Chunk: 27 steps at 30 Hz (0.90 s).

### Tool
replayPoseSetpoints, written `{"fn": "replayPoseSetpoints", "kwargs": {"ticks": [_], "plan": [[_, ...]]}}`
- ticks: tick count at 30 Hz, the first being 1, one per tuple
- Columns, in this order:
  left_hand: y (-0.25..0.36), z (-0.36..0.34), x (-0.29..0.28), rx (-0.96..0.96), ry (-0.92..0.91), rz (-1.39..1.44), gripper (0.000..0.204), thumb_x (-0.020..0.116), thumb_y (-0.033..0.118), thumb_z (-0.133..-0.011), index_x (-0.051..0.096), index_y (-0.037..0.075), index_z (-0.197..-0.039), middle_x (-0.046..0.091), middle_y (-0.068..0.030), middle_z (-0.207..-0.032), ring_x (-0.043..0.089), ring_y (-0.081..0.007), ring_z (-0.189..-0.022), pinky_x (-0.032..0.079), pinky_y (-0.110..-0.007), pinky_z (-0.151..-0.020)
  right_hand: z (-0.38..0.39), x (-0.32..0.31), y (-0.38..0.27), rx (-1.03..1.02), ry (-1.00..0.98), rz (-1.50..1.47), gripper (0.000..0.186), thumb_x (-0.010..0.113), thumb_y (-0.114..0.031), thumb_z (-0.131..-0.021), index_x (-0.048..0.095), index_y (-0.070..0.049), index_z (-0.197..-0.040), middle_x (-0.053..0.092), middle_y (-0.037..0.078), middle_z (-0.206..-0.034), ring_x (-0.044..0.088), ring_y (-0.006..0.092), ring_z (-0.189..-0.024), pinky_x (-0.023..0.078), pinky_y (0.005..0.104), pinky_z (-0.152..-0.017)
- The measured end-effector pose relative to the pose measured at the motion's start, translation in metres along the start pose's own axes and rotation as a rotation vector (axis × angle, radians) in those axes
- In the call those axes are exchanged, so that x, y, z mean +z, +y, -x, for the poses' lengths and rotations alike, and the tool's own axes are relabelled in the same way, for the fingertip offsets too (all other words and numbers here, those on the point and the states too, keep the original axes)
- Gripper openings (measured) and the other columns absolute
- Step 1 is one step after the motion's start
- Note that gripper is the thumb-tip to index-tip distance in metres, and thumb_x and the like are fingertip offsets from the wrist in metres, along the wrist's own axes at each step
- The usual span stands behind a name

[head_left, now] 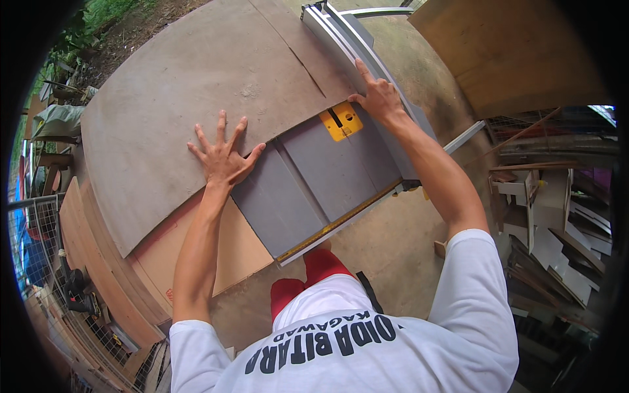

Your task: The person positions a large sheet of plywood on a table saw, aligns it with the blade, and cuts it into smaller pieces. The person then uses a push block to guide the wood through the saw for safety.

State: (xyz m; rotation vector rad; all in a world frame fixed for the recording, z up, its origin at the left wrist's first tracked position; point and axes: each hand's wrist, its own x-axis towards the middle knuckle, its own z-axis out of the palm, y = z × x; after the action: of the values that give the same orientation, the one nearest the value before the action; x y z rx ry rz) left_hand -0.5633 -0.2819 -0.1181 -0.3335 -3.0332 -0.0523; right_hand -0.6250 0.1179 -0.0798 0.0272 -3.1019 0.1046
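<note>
A large grey-brown sheet of board [177, 85] lies over a table saw [298, 190], with a straight cut running into it from the far edge. My left hand [225, 154] rests flat on the board near its close edge, fingers spread. At the sheet's right end is my right hand [380, 95], its index finger stretched along the grey metal rip fence [347, 46] and its thumb out by the board's corner. The yellow throat plate [341, 122] with its dark slot shows just in front of the board's edge. Any blade is hidden.
A tan panel [223, 242] lies left of the saw top, partly under the sheet. Long wooden boards [98, 242] and a black power tool [75, 285] are at the left. Offcuts [557, 229] pile up at the right, below a large brown panel [511, 52].
</note>
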Motion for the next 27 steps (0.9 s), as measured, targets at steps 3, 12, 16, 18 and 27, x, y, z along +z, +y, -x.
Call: {"fn": "replayPoseSetpoints", "kwargs": {"ticks": [3,12,16,18,27], "plan": [[-0.001,-0.001,0.000,0.003,0.003,-0.005,0.078,0.059,0.080,-0.087,0.045,0.045,-0.155,0.022,0.0004,-0.175,0.013,-0.0610,-0.152,0.015,-0.088,-0.111,0.000,-0.001,-0.001,-0.001,0.009,0.001,0.107,0.085,-0.050,-0.082,0.026,-0.027,-0.168,0.075,0.027,-0.089,0.077,0.0446,-0.088,0.063,0.0550,-0.077],[0.002,0.000,-0.001,-0.025,-0.044,-0.048,0.080,0.056,0.082,-0.088,0.041,0.046,-0.157,0.022,0.0003,-0.175,0.011,-0.0601,-0.153,0.016,-0.087,-0.112,0.002,-0.011,-0.013,0.095,-0.076,0.062,0.102,0.079,-0.054,-0.087,0.022,-0.034,-0.169,0.076,0.022,-0.089,0.078,0.0406,-0.089,0.064,0.0535,-0.079],[0.004,-0.002,-0.004,-0.026,-0.051,-0.059,0.081,0.055,0.084,-0.088,0.041,0.046,-0.158,0.022,0.0005,-0.175,0.011,-0.0598,-0.153,0.015,-0.087,-0.112,0.002,-0.018,-0.013,0.113,-0.092,0.041,0.101,0.079,-0.053,-0.088,0.022,-0.035,-0.168,0.076,0.023,-0.093,0.077,0.0404,-0.092,0.063,0.0534,-0.082],[0.002,-0.003,-0.003,-0.021,-0.047,-0.061,0.081,0.054,0.084,-0.088,0.040,0.046,-0.158,0.022,0.0006,-0.175,0.011,-0.0597,-0.154,0.014,-0.087,-0.112,0.006,-0.013,-0.010,0.109,-0.081,0.026,0.100,0.079,-0.053,-0.088,0.022,-0.036,-0.168,0.076,0.023,-0.095,0.077,0.0406,-0.093,0.063,0.0533,-0.083],[-0.002,-0.001,0.000,-0.007,-0.059,-0.039,0.080,0.054,0.084,-0.088,0.041,0.046,-0.158,0.020,-0.0010,-0.176,0.010,-0.0616,-0.153,0.012,-0.088,-0.113,0.003,-0.013,-0.013,0.130,-0.111,0.043,0.097,0.077,-0.052,-0.091,0.021,-0.038,-0.168,0.076,0.023,-0.099,0.077,0.0404,-0.096,0.064,0.0534,-0.083]]}}
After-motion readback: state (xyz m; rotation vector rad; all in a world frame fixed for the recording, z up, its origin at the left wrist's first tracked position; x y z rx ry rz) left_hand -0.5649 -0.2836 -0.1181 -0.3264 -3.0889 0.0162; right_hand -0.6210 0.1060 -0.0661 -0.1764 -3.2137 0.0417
